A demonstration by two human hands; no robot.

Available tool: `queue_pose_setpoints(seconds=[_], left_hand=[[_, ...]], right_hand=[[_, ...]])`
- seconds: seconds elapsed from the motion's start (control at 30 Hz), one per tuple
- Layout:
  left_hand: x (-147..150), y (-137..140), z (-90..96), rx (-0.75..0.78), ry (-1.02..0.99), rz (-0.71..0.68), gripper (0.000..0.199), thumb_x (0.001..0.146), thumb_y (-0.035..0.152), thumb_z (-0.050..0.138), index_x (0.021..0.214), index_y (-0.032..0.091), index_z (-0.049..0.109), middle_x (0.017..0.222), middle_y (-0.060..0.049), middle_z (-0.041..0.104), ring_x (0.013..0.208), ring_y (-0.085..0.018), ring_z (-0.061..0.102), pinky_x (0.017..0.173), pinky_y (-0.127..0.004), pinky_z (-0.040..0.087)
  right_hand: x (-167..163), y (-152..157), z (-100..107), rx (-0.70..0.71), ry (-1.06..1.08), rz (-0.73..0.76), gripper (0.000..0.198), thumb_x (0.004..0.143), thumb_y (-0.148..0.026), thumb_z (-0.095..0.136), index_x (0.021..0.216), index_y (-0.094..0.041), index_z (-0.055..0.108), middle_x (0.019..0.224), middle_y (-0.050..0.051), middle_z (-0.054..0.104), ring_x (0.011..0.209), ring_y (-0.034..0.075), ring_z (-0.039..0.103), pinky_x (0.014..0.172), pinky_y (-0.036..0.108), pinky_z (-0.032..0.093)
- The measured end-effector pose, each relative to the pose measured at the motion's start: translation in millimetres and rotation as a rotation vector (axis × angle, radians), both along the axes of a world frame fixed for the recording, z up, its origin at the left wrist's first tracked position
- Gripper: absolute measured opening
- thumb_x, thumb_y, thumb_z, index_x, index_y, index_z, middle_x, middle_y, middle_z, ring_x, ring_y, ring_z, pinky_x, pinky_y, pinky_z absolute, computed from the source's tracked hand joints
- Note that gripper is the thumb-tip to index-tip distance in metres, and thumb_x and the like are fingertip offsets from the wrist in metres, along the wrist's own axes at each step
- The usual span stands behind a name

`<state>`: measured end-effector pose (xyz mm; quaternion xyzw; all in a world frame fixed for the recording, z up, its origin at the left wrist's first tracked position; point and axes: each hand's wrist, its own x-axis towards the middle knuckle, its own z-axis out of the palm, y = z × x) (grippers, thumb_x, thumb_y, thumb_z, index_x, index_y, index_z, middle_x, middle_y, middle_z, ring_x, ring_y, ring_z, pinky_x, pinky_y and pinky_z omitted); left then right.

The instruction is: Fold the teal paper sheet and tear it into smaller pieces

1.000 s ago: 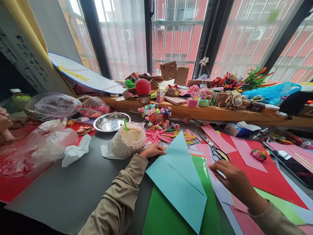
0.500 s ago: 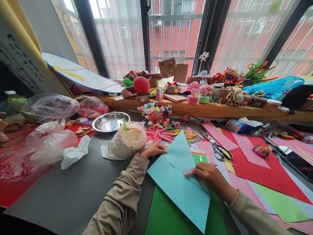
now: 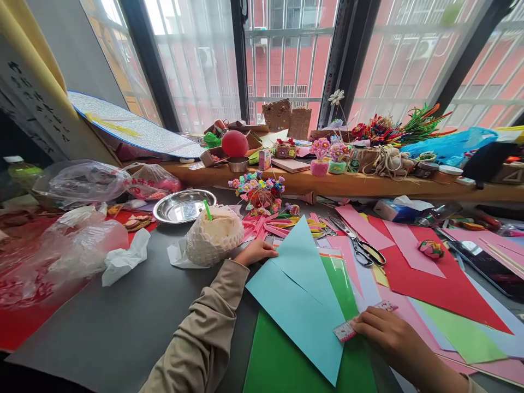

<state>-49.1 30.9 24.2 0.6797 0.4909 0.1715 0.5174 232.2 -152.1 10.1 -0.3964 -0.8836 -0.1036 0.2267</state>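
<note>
A light blue sheet of paper [image 3: 295, 322] lies at an angle over a green sheet [image 3: 266, 360]. Across its middle runs a slanting slit or crease that gapes slightly near the centre. My left hand [image 3: 257, 251] pinches the sheet's upper left edge, thumb and fingers together. In my right hand [image 3: 388, 330] is a short pink-and-white patterned ruler [image 3: 344, 331], gripped around its middle. Its left end sits just over the blue paper's right edge, and its other end shows beyond my fingers.
Black-handled scissors [image 3: 364, 248] lie on coloured paper beyond my right hand. A white-netted coconut with a green straw [image 3: 215, 234] stands near my left hand, beside a steel plate [image 3: 184, 206]. Pink and red sheets [image 3: 434, 295] cover the right side; a phone [image 3: 491, 267] lies at far right.
My right hand has moved right and toward me with the ruler, from the blue sheet's middle to its right edge. My left hand keeps its hold. The view has shifted slightly.
</note>
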Motion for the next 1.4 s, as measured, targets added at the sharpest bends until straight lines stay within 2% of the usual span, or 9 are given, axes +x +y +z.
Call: queue_pose_setpoints(seconds=[0.1,0.13,0.27,0.53,0.67,0.8,1.03,1.23,1.4], left_hand=[[0,0,0.1,0.008,-0.004,-0.011,0.048,0.042,0.054,0.064,0.058,0.010,0.059,0.044,0.006,0.038,0.044,-0.006,0.034,0.044,-0.020,0.026],[1,0,0.5,0.013,-0.003,-0.014,0.048,0.042,0.055,0.064,0.057,0.010,0.059,0.044,0.006,0.038,0.044,-0.006,0.033,0.044,-0.020,0.025],[1,-1,3.7,0.044,0.015,-0.032,0.045,0.043,0.054,0.064,0.053,0.010,0.058,0.043,0.006,0.037,0.044,-0.006,0.031,0.044,-0.020,0.022],[0,-2,3.0,0.124,0.075,-0.053,0.038,0.051,0.048,0.061,0.053,0.010,0.059,0.044,0.006,0.038,0.044,-0.006,0.032,0.044,-0.019,0.024],[1,-2,1.3,0.162,0.124,-0.051,0.030,0.057,0.041,0.060,0.063,0.011,0.062,0.048,0.005,0.045,0.046,-0.006,0.038,0.045,-0.018,0.028],[3,-3,5.6,0.229,0.203,-0.046,0.032,0.061,0.030,0.060,0.088,0.012,0.060,0.053,0.004,0.050,0.048,-0.009,0.046,0.046,-0.019,0.035],[13,-42,25.8,0.526,0.375,0.032,0.031,0.067,0.009,0.054,0.098,0.013,0.053,0.094,-0.010,0.058,0.092,-0.022,0.051,0.080,-0.034,0.038],[20,-97,-7.1,0.942,0.495,-0.376,0.032,0.079,0.017,0.041,0.109,0.012,0.047,0.117,-0.013,0.049,0.107,-0.021,0.046,0.090,-0.033,0.039],[16,-105,-25.3,0.975,0.529,-0.436,0.044,0.081,0.029,0.039,0.121,0.008,0.036,0.126,-0.015,0.040,0.117,-0.024,0.035,0.096,-0.038,0.033]], right_hand=[[6,8,10,-0.275,0.109,-0.015,0.024,0.085,-0.019,0.036,0.079,-0.022,0.059,0.065,0.002,0.057,0.060,0.010,0.053,0.051,0.020,0.039],[6,13,13,-0.275,0.158,-0.055,0.021,0.084,-0.020,0.038,0.081,-0.021,0.059,0.068,0.003,0.057,0.062,0.011,0.053,0.053,0.020,0.040],[-14,41,16,-0.105,0.199,-0.168,0.018,0.082,-0.019,0.041,0.079,-0.018,0.059,0.068,0.003,0.057,0.064,0.013,0.053,0.055,0.022,0.039],[-68,70,-9,0.124,-0.072,-0.162,0.025,0.078,-0.007,0.043,0.058,-0.017,0.053,0.056,0.000,0.052,0.053,0.012,0.048,0.048,0.023,0.030],[-68,66,-14,0.186,-0.117,-0.134,0.027,0.081,-0.005,0.039,0.061,-0.017,0.053,0.057,0.001,0.052,0.052,0.012,0.046,0.051,0.024,0.029],[-68,66,-15,0.180,-0.134,-0.135,0.026,0.080,-0.004,0.038,0.064,-0.017,0.053,0.058,0.001,0.052,0.054,0.013,0.046,0.052,0.025,0.028],[-68,67,-19,0.200,-0.104,-0.121,0.027,0.079,-0.003,0.038,0.060,-0.018,0.051,0.056,0.001,0.052,0.052,0.014,0.045,0.050,0.026,0.027],[-75,63,-23,0.270,-0.098,-0.145,0.031,0.079,0.000,0.033,0.061,-0.018,0.051,0.057,0.002,0.052,0.050,0.014,0.046,0.049,0.027,0.027],[-76,61,-21,0.214,-0.075,-0.194,0.030,0.078,-0.001,0.035,0.061,-0.018,0.052,0.057,0.002,0.053,0.052,0.015,0.048,0.048,0.026,0.028]])
